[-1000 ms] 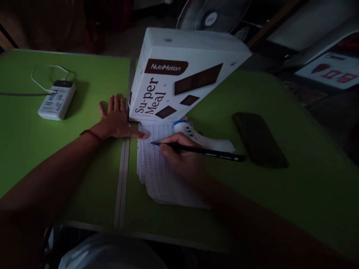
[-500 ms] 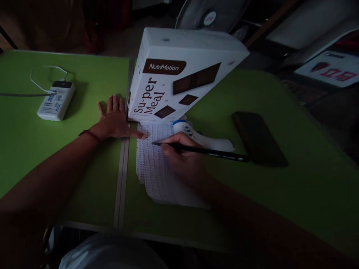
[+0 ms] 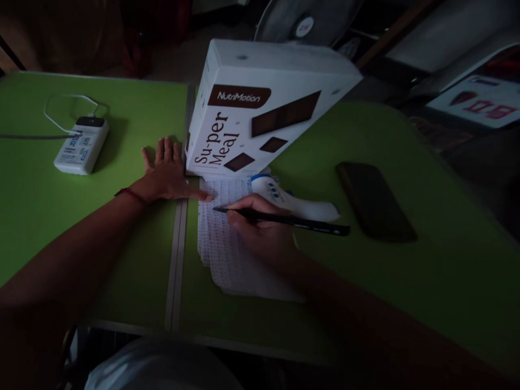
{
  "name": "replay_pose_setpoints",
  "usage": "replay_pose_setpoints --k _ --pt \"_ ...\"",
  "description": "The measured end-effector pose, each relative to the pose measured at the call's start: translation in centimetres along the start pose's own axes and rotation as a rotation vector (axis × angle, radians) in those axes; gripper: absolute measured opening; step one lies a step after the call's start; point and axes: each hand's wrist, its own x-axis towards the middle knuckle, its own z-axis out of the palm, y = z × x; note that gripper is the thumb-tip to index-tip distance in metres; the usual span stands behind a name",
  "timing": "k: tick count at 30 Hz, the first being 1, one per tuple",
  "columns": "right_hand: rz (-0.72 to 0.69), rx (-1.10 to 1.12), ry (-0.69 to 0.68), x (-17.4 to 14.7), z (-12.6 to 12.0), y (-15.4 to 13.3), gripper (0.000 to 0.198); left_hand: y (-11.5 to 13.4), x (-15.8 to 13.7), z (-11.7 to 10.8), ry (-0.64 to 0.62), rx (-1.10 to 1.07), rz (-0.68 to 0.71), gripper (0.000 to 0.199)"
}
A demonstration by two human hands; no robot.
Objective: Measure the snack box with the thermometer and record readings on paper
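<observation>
My right hand (image 3: 260,225) is closed around a black pen (image 3: 300,221), its tip at the sheets of paper (image 3: 231,260) covered in rows of small writing. My left hand (image 3: 166,173) lies flat on the green table, fingers spread, with the thumb reaching onto the paper's left edge. Just beyond the paper stands a white box (image 3: 244,119) labelled "NutriMotion Su-per Meal". A white handheld device with blue buttons, like an infrared thermometer (image 3: 292,199), lies behind my right hand, resting partly by the box's foot.
A dark phone-shaped object (image 3: 376,201) lies on the right of the green table (image 3: 134,281). At the left sits a white power bank (image 3: 83,145) with a cable plugged in. A metal seam (image 3: 175,271) runs down the tabletop. Beyond the far edge is a fan (image 3: 304,24).
My right hand and the pen have shifted slightly left across the paper, bringing the tip closer to my left thumb. The left hand has stayed in place.
</observation>
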Motion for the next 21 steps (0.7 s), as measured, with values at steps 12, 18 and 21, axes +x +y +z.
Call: replay_pose_setpoints --k 12,18,21 --pt "-0.019 0.009 0.000 0.10 -0.16 -0.21 0.010 -0.09 0.02 0.09 0.004 -0.005 0.003 0.160" --pt "-0.039 0.017 0.017 -0.02 -0.04 0.23 0.015 -0.14 0.10 0.07 0.002 -0.022 0.006 0.160" --pt "-0.044 0.020 0.001 0.00 -0.14 0.15 0.014 -0.14 0.08 0.04 -0.002 -0.016 0.004 0.160"
